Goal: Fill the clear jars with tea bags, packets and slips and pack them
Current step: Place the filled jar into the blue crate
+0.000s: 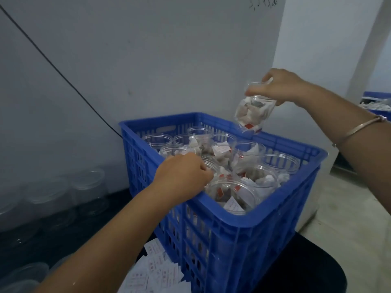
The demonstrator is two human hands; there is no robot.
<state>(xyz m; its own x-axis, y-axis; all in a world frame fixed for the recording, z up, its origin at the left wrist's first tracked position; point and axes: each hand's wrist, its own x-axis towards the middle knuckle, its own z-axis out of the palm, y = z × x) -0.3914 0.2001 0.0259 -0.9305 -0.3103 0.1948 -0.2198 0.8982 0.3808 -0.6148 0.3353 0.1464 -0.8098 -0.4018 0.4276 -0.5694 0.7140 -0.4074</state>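
Observation:
A blue plastic crate [243,225] holds several clear jars [279,161], most stuffed with tea bags, red-tagged packets and white slips. My right hand [277,86] grips the rim of one filled clear jar [252,114] and holds it tilted in the air above the crate's far right edge. My left hand [184,174] reaches over the crate's near left wall, fingers curled on the rim of a jar [209,163] inside; the fingertips are partly hidden.
Empty clear jars [63,197] stand stacked on the dark surface at the left. Loose white slips [156,273] lie in front of the crate. A second blue crate [378,98] sits at the far right. A black cable [53,64] runs across the wall.

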